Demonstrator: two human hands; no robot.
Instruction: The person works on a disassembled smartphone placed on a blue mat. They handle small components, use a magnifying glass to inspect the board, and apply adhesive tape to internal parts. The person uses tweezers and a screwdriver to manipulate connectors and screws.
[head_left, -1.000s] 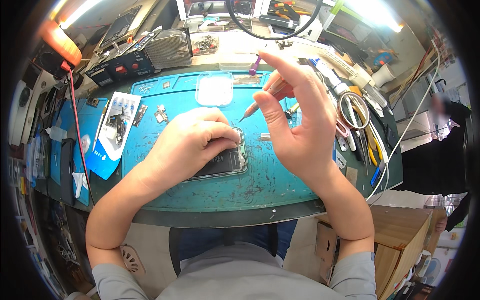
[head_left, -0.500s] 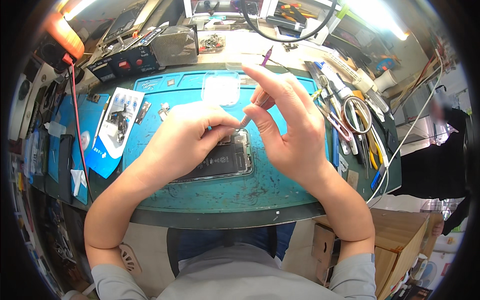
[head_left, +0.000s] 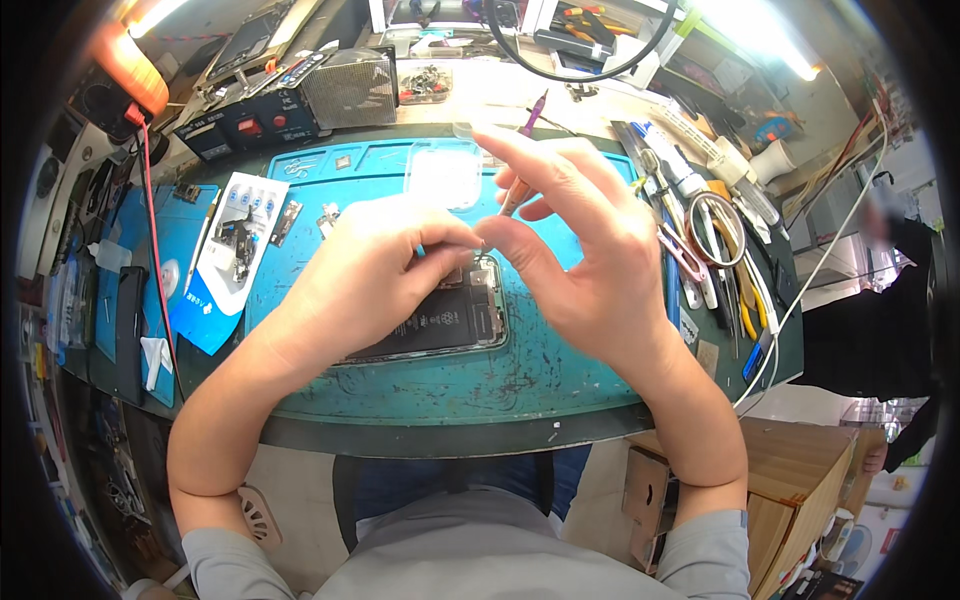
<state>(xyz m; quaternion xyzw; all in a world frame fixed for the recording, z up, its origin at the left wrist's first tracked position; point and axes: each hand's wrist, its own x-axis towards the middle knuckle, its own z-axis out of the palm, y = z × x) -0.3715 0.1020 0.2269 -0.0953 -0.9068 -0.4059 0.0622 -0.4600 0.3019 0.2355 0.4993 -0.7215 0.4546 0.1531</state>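
An opened phone (head_left: pixel 452 322) lies on the blue work mat (head_left: pixel 440 385), its black battery and inner parts exposed. Over its upper edge, my left hand (head_left: pixel 375 265) is closed in a pinch; what sits between its fingertips is too small to make out. My right hand (head_left: pixel 600 250) grips a slim screwdriver (head_left: pixel 514 198) with a brownish handle, tilted down toward the left fingertips. Part of the screwdriver is hidden behind the right thumb and fingers. The right thumb tip nearly meets the left fingertips.
Beyond the hands is a clear plastic box (head_left: pixel 443 175). Small parts rest on a white and blue packet (head_left: pixel 232 260) at left. Pliers (head_left: pixel 748 295), a tape roll (head_left: pixel 715 230) and other tools crowd the right side. A purple-handled tool (head_left: pixel 535 112) stands behind.
My right thumb has moved slightly left, up against the left fingertips, and the screwdriver has shifted a little left with that hand. The left hand stays nearly in place.
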